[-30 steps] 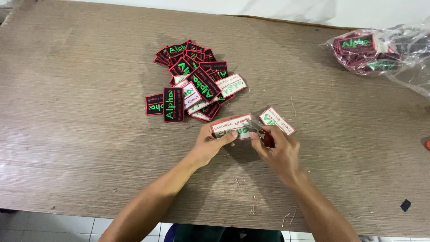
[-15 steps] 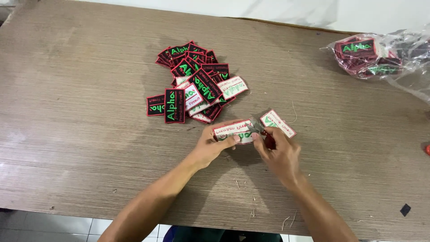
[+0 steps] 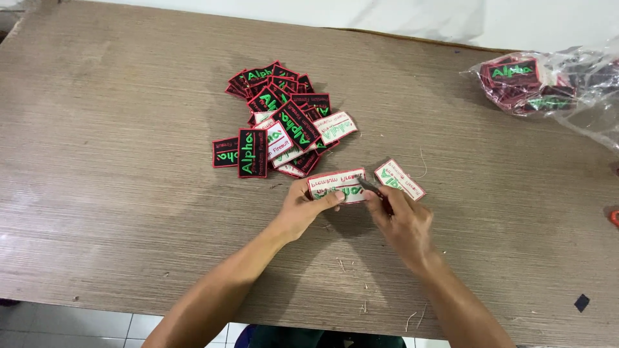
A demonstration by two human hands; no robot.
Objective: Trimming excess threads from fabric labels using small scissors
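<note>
Hands barely shifted: left hand (image 3: 303, 209) gripping white patch (image 3: 335, 183), right hand (image 3: 401, 222) pinching small cutter (image 3: 371, 188).

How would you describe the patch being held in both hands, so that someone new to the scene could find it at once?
Start at the heap of black patches in the middle of the brown table, then come toward the person. Just below it, the left hand and right hand pinch one patch. It shows its pale back and is lifted, unlike the loose pale patch lying beside it.
</note>
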